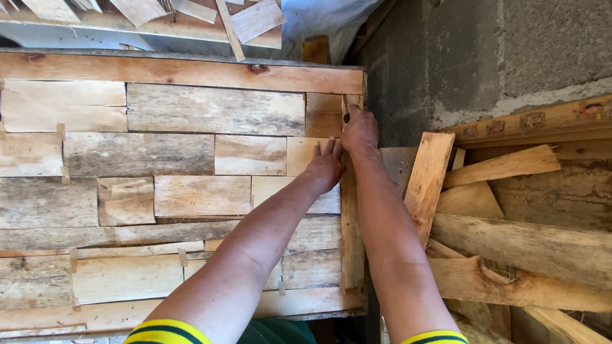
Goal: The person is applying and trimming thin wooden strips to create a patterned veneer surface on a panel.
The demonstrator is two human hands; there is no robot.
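Note:
A panel of rough wooden slats (172, 185) lies flat in a wooden frame (178, 73) below me. My left hand (326, 165) rests flat, fingers apart, on a pale slat (303, 153) near the panel's right edge. My right hand (359, 130) sits just beyond it at the upper right corner, fingers curled over a narrow upright strip of wood (350, 210) along the frame's right side. A thin dark object shows beside its fingers, too small to identify.
Loose offcut planks (503, 248) are heaped on the ground to the right, one board (428, 178) leaning toward the panel. A grey block wall (472, 57) stands behind. More wood scraps (191, 13) lie on a ledge above.

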